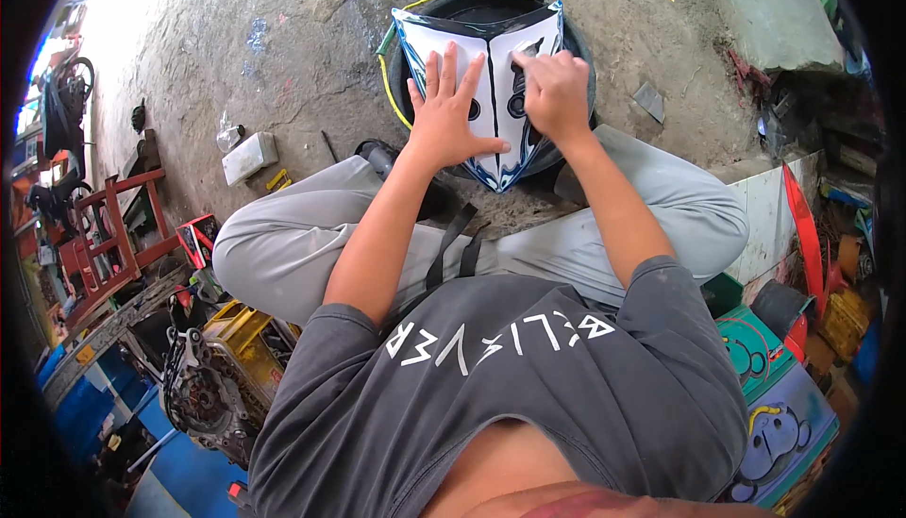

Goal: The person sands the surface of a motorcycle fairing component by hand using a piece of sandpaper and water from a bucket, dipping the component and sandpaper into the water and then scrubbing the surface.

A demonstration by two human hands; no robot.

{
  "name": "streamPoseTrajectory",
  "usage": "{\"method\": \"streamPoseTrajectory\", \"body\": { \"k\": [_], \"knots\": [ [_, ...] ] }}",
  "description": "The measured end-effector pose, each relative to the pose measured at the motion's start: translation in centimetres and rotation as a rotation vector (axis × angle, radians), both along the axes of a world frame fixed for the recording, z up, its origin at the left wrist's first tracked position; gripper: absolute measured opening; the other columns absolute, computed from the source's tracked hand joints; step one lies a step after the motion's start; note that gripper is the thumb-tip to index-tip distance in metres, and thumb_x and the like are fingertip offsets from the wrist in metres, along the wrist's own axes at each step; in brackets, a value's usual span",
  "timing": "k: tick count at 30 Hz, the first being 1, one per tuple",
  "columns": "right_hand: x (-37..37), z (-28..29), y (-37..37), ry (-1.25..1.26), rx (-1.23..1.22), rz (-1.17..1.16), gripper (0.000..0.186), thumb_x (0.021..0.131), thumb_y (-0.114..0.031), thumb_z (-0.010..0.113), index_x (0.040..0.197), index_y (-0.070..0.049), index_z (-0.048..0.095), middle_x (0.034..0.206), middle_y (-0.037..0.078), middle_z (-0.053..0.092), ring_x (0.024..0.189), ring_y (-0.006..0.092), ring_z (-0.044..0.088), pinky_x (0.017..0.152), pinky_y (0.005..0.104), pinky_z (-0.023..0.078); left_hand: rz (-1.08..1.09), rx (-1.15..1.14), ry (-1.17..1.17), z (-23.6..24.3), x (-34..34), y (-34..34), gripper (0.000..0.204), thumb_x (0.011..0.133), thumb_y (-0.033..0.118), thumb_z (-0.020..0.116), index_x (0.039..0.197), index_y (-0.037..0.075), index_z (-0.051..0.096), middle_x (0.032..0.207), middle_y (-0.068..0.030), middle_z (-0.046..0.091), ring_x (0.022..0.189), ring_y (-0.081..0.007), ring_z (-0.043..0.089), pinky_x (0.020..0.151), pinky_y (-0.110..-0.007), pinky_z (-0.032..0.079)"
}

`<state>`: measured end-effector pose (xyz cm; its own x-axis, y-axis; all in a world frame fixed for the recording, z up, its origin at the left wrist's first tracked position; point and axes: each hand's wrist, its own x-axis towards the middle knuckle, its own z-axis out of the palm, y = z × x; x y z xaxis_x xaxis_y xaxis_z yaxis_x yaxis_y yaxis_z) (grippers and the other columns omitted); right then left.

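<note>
on the tyre [578,56], my left hand [444,114] lies flat and spread, pinning the panel [491,84]. my right hand [555,93], fingers curled, presses its decal; next, i judge, firm outward smoothing.

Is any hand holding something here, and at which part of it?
Nothing is gripped. The left hand lies flat on the left face of the white panel; the right hand presses its right face with bent fingers.

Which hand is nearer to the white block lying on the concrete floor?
Left. The left hand lies flat on the white panel, on the side toward the white block; the right hand presses the panel's far side.
</note>
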<state>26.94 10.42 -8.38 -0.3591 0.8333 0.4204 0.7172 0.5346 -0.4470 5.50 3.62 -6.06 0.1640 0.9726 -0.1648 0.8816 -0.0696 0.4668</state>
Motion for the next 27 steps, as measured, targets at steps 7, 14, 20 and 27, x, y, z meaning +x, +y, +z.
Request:
{"method": "streamPoseTrajectory", "body": {
  "k": [7, 14, 20, 27],
  "knots": [
    [-0.1, -1.0, -0.2, 0.05, -0.031, -0.053, 0.033, 0.091, -0.009, 0.065, 0.12, -0.013, 0.081, 0.092, 0.003, 0.075, 0.092, 0.0269, 0.065, 0.086, 0.0452, 0.043, 0.013, 0.027, -0.008, -0.1, 0.0, -0.1, 0.149, 0.053, 0.066, 0.098, 0.175, 0.028, 0.022, 0.182, -0.0225, 0.005, 0.167, -0.0502, 0.002, 0.122, -0.082, 0.012],
    [1.4, -2.2, 1.4, 0.108, -0.041, -0.131, 0.032, 0.091, -0.008, 0.065, 0.118, -0.015, 0.081, 0.097, 0.005, 0.078, 0.091, 0.0292, 0.066, 0.086, 0.0461, 0.045, 0.011, 0.033, -0.009, 0.1, 0.3, 0.1, 0.148, 0.053, 0.066, 0.098, 0.176, 0.028, 0.022, 0.182, -0.023, 0.005, 0.167, -0.0504, 0.002, 0.123, -0.081, 0.011],
    [-0.5, -0.8, -0.5, 0.046, -0.031, -0.029, 0.032, 0.092, -0.009, 0.064, 0.117, -0.017, 0.082, 0.097, 0.003, 0.079, 0.09, 0.0287, 0.067, 0.083, 0.045, 0.045, 0.01, 0.013, -0.022, -0.1, -0.1, -0.1, 0.148, 0.054, 0.065, 0.097, 0.176, 0.027, 0.021, 0.182, -0.0234, 0.005, 0.167, -0.0508, 0.001, 0.122, -0.081, 0.011],
    [0.2, -1.6, 0.5, 0.164, -0.051, -0.13, 0.031, 0.092, -0.008, 0.065, 0.119, -0.009, 0.081, 0.094, 0.008, 0.078, 0.087, 0.033, 0.068, 0.08, 0.049, 0.049, 0.009, 0.028, -0.009, -0.1, 0.2, 0.0, 0.149, 0.054, 0.065, 0.098, 0.176, 0.026, 0.021, 0.182, -0.0235, 0.004, 0.167, -0.0506, 0.001, 0.122, -0.082, 0.012]
  ]
}}
